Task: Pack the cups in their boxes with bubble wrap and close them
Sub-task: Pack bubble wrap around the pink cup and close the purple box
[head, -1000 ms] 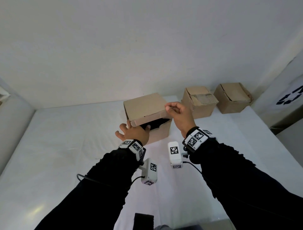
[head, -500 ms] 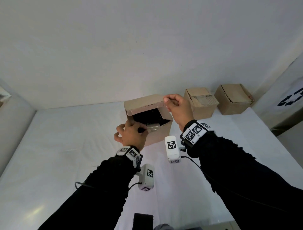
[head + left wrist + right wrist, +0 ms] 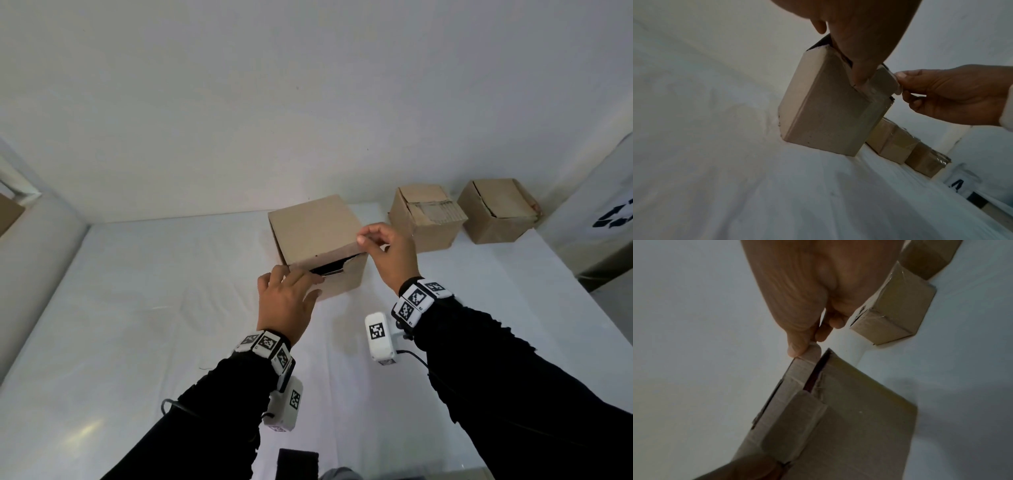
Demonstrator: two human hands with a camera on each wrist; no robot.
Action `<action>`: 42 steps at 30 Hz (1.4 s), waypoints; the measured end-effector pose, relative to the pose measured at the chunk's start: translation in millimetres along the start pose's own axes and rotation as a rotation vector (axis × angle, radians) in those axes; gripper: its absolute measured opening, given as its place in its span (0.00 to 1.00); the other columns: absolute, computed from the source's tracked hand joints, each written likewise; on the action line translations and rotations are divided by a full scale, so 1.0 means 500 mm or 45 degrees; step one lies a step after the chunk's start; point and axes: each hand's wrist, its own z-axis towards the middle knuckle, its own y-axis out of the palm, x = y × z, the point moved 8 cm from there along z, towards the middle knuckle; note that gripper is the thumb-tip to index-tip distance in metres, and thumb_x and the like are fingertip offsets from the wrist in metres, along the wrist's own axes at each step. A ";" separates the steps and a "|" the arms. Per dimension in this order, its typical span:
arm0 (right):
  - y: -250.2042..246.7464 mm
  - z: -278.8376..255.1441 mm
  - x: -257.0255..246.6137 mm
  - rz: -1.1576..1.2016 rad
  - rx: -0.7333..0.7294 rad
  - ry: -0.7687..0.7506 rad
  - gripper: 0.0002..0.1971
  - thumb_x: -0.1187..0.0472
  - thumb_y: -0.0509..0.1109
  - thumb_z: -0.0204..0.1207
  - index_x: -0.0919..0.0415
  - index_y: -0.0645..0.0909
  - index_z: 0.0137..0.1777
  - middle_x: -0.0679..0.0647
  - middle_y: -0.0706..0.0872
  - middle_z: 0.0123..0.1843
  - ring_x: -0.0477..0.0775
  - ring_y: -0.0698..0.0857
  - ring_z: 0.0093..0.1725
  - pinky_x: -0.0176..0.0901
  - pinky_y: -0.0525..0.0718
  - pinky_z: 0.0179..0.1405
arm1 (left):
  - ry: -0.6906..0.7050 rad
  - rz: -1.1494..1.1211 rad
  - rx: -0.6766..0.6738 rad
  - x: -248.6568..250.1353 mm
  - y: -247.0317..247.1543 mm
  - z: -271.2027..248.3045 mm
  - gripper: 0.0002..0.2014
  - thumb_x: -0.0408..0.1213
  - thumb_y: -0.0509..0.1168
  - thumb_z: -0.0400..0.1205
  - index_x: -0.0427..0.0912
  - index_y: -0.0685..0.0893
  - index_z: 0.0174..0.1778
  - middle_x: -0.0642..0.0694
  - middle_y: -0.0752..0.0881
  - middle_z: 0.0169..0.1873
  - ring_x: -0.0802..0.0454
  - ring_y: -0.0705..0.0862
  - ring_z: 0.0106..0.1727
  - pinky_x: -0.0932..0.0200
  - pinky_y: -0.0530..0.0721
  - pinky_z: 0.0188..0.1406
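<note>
- The near cardboard box (image 3: 317,240) sits mid-desk (image 3: 154,308), lid almost down, a dark gap left.
- Right hand (image 3: 388,253) pinches the lid corner; left hand (image 3: 286,301) presses its front edge with straight fingers.
- Right of it, two boxes (image 3: 426,216) look closed.

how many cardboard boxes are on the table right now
3. The nearest box sits mid-table, its lid held by the left hand and right hand. A second box and third box stand closed at the far right. None looks hidden.
</note>
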 end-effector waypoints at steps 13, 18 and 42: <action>0.008 0.001 0.015 0.072 -0.030 0.018 0.04 0.66 0.74 0.76 0.57 0.85 0.47 0.52 0.90 0.43 0.48 0.88 0.46 0.37 0.85 0.50 | 0.115 0.201 0.104 0.001 -0.021 -0.012 0.12 0.36 0.74 0.74 0.57 0.87 0.49 0.64 0.86 0.48 0.44 0.78 0.60 0.44 0.68 0.54; 0.014 -0.014 0.031 -0.052 -0.108 -0.001 0.05 0.66 0.72 0.77 0.55 0.85 0.48 0.46 0.89 0.43 0.40 0.86 0.46 0.33 0.80 0.48 | 0.123 0.201 0.119 -0.003 -0.018 -0.013 0.09 0.38 0.71 0.78 0.57 0.87 0.49 0.65 0.85 0.47 0.47 0.77 0.59 0.43 0.66 0.55; 0.073 -0.086 -0.011 -0.458 -0.098 -0.354 0.08 0.58 0.79 0.71 0.52 0.86 0.49 0.41 0.87 0.40 0.48 0.79 0.45 0.54 0.81 0.46 | -0.176 -0.189 0.017 -0.101 0.009 0.024 0.09 0.43 0.67 0.80 0.53 0.88 0.54 0.52 0.82 0.57 0.49 0.80 0.50 0.59 0.79 0.39</action>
